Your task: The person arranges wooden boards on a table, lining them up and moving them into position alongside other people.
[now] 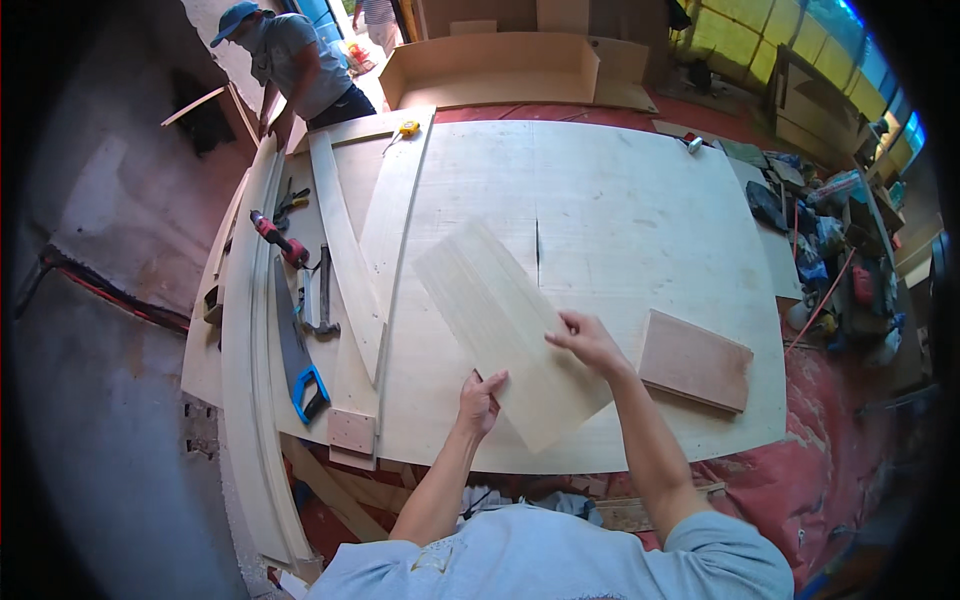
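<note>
A pale rectangular wooden board (500,320) lies slantwise over the large light worktable sheet, its near end toward me. My left hand (480,402) grips its left edge, thumb on top and the other fingers curled below. On the opposite edge, my right hand (590,345) is closed at the board, with thumb and forefinger bent over it; its lower fingers are partly hidden. To the right of my right forearm rests a brown stack of short panels (694,361).
Left of the board lie long planks (345,240), a blue-handled handsaw (308,390), a hammer (325,300) and a red drill (280,240). A yellow tape measure (407,129) sits farther back. A co-worker (300,75) leans at the far left. Clutter (830,230) lines the right side.
</note>
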A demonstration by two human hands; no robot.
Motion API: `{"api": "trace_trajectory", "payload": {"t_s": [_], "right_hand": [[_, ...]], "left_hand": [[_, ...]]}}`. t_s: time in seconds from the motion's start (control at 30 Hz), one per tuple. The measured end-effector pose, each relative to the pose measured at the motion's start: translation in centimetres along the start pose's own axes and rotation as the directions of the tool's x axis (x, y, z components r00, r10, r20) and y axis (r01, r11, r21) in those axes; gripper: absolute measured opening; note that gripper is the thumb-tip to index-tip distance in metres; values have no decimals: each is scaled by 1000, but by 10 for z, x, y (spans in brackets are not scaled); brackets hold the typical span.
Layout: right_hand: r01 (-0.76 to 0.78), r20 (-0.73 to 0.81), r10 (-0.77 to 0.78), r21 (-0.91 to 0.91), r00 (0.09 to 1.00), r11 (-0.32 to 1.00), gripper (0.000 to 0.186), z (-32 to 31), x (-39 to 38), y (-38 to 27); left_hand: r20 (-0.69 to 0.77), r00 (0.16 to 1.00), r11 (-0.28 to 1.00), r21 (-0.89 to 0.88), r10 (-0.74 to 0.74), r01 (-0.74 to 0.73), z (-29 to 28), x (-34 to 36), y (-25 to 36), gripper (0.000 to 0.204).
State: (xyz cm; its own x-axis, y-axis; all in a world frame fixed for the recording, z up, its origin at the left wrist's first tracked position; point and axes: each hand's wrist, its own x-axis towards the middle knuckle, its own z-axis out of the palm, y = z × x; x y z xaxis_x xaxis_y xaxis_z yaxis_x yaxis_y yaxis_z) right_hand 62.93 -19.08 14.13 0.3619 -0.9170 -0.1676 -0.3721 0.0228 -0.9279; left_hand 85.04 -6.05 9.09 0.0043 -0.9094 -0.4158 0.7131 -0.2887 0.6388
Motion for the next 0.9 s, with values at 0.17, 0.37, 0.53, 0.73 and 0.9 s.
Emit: {"api": "trace_trajectory", "payload": {"t_s": [0.17, 0.37, 0.53, 0.73, 0.9], "right_hand": [[-455, 27, 455, 102, 890, 885, 47, 15, -79, -13], [-109, -273, 428, 724, 861, 681, 49, 52, -92, -33], [180, -641, 396, 644, 657, 744, 46, 50, -22, -18], [98, -622, 460, 654, 634, 750, 30, -32, 84, 35], [51, -586, 395, 600, 707, 798, 30, -87, 193, 80]], "left_hand": [[-52, 997, 997, -54, -59, 56, -40, 3, 29, 56], [38, 999, 999, -51, 1, 1, -9, 50, 58, 49], [130, 992, 997, 75, 4, -14, 38, 78, 71, 45], [251, 966, 879, 472, -65, -64, 47, 142, 106, 43], [103, 994, 888, 452, 37, -80, 25, 193, 143, 45]]}}
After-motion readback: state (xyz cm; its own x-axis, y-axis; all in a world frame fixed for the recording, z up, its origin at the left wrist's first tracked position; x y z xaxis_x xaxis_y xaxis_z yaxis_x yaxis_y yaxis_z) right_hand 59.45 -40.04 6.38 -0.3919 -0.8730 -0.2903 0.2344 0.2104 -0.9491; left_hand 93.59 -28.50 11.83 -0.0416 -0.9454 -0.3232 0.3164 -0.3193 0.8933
